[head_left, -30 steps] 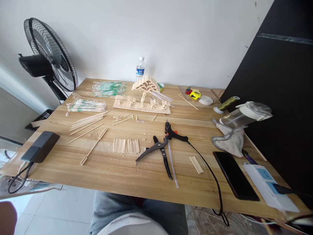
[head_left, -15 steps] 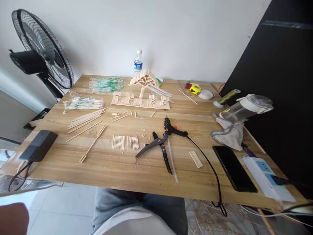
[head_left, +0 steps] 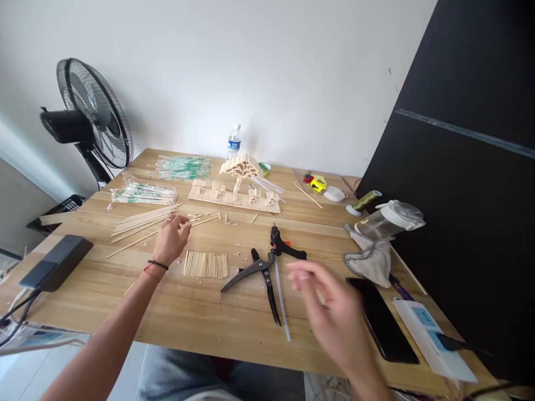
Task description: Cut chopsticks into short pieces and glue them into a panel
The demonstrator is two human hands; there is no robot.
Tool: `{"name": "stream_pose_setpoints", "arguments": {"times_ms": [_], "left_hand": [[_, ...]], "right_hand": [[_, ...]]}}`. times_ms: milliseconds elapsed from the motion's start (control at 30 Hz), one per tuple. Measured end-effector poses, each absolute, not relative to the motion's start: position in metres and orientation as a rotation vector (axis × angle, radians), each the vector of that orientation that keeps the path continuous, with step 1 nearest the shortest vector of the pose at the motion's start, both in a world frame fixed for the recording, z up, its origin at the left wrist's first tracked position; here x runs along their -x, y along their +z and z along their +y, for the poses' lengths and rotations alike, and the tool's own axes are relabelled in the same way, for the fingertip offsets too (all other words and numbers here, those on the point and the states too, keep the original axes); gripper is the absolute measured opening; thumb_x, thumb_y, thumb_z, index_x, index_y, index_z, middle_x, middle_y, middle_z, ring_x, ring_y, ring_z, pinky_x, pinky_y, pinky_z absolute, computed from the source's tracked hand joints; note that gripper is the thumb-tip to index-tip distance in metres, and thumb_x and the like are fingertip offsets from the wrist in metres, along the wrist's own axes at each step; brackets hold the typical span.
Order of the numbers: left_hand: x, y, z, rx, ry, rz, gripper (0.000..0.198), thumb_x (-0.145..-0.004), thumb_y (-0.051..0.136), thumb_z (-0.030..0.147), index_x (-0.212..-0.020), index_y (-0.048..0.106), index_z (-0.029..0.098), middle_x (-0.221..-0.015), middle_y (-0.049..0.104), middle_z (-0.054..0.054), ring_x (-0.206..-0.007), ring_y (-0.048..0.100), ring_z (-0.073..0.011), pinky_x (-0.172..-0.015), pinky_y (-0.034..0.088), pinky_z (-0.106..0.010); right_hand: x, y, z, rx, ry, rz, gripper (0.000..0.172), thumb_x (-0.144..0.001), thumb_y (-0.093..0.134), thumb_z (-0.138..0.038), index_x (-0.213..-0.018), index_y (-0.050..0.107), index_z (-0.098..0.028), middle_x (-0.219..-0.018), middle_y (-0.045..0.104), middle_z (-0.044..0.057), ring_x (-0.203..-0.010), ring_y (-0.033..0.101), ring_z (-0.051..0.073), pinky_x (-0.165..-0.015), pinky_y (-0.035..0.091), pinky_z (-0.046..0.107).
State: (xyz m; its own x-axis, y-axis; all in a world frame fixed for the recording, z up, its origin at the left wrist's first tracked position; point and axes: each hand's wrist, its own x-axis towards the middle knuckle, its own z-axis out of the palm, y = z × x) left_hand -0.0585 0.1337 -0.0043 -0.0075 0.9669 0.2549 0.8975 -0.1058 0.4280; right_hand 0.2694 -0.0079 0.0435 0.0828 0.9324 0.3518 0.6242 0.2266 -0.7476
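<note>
My left hand (head_left: 170,239) reaches over the wooden table (head_left: 175,306), fingers loosely curled and apart, nothing visibly in it. It hovers between the long bamboo sticks (head_left: 142,219) and a row of short cut sticks (head_left: 206,264). My right hand (head_left: 330,312) is raised above the table's near right, blurred by motion, fingers spread. Below and left of it lie black cutters (head_left: 261,273) and a black glue gun (head_left: 284,249) with a clear glue stick (head_left: 281,301). A stick-built model (head_left: 238,181) stands at the back.
A standing fan (head_left: 90,120) is at the left. Wrapped stick packets (head_left: 144,193), a water bottle (head_left: 233,141), a thread spool (head_left: 364,201), a clear jug (head_left: 388,220) on a cloth, a phone (head_left: 382,328), a power strip (head_left: 434,334) and a black adapter (head_left: 56,262) lie around.
Both hands have come into view: the left has reached out over the sticks, the right has risen over the table's near right. The camera has tilted and shifted.
</note>
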Motion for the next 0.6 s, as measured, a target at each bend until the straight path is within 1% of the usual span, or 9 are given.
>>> {"name": "stream_pose_setpoints", "arguments": {"times_ms": [33,67,100,133,267,367,433,500,600], "left_hand": [[0.06,-0.008,0.15,-2.1,0.71,2.029,0.017,-0.105,0.064,0.026,-0.115,0.071,0.013,-0.114,0.074,-0.011,-0.103,0.073,-0.0253,-0.098,0.06,-0.046],[0.062,-0.012,0.163,-2.1,0.666,2.042,0.018,-0.104,0.067,0.027,-0.116,0.071,0.014,-0.115,0.074,-0.01,-0.105,0.073,-0.0253,-0.097,0.061,-0.047],[0.063,-0.016,0.174,-2.107,0.62,2.044,0.021,-0.104,0.069,0.03,-0.118,0.071,0.015,-0.119,0.073,-0.009,-0.106,0.073,-0.0249,-0.096,0.061,-0.047],[0.064,-0.021,0.181,-2.118,0.576,2.038,0.024,-0.103,0.07,0.032,-0.121,0.07,0.015,-0.122,0.073,-0.009,-0.108,0.072,-0.0248,-0.095,0.062,-0.047],[0.065,-0.037,0.189,-2.152,0.457,2.007,0.03,-0.104,0.069,0.034,-0.129,0.068,0.017,-0.131,0.07,-0.011,-0.112,0.072,-0.0257,-0.096,0.062,-0.047],[0.063,-0.042,0.188,-2.145,0.437,1.998,0.032,-0.104,0.069,0.034,-0.131,0.067,0.017,-0.133,0.069,-0.011,-0.115,0.071,-0.0267,-0.098,0.061,-0.049],[0.063,-0.043,0.188,-2.127,0.448,1.987,0.033,-0.104,0.069,0.034,-0.132,0.067,0.017,-0.134,0.069,-0.011,-0.116,0.07,-0.0272,-0.098,0.061,-0.049],[0.065,-0.042,0.186,-2.098,0.479,1.973,0.034,-0.103,0.069,0.034,-0.132,0.067,0.017,-0.134,0.069,-0.012,-0.116,0.07,-0.0275,-0.098,0.061,-0.05],[0.07,-0.036,0.18,-2.031,0.568,1.939,0.033,-0.103,0.069,0.035,-0.131,0.067,0.016,-0.133,0.069,-0.011,-0.114,0.071,-0.027,-0.097,0.061,-0.049]], "right_hand": [[-0.266,0.04,-0.006,1.478,0.494,-1.65,0.025,-0.109,0.057,-0.037,-0.112,0.074,-0.02,-0.1,0.078,0.006,-0.084,0.075,0.02,-0.077,0.063,0.033],[-0.262,0.035,-0.005,1.483,0.554,-1.669,0.029,-0.109,0.053,-0.038,-0.106,0.075,-0.02,-0.089,0.078,0.005,-0.075,0.074,0.019,-0.071,0.061,0.03],[-0.26,0.028,-0.004,1.5,0.611,-1.678,0.032,-0.109,0.05,-0.039,-0.103,0.075,-0.021,-0.082,0.077,0.004,-0.069,0.072,0.019,-0.066,0.059,0.029],[-0.258,0.021,-0.003,1.527,0.649,-1.677,0.034,-0.108,0.048,-0.041,-0.102,0.075,-0.021,-0.08,0.076,0.004,-0.066,0.072,0.019,-0.064,0.057,0.03],[-0.256,-0.008,0.002,1.704,0.568,-1.678,0.035,-0.106,0.044,-0.042,-0.1,0.071,-0.021,-0.089,0.078,0.009,-0.074,0.073,0.024,-0.07,0.056,0.034],[-0.252,-0.026,0.006,1.841,0.49,-1.699,0.026,-0.099,0.053,-0.041,-0.099,0.069,-0.021,-0.091,0.075,0.01,-0.076,0.072,0.028,-0.07,0.055,0.038],[-0.247,-0.036,0.009,1.895,0.467,-1.688,0.02,-0.093,0.062,-0.037,-0.102,0.068,-0.021,-0.098,0.074,0.012,-0.084,0.074,0.032,-0.07,0.054,0.039],[-0.244,-0.043,0.012,1.939,0.442,-1.661,0.019,-0.089,0.064,-0.03,-0.105,0.067,-0.02,-0.106,0.073,0.015,-0.093,0.074,0.035,-0.073,0.054,0.04],[-0.243,-0.052,0.016,1.984,0.426,-1.615,0.016,-0.088,0.061,-0.023,-0.103,0.065,-0.02,-0.104,0.075,0.017,-0.094,0.075,0.036,-0.075,0.054,0.041]]}}
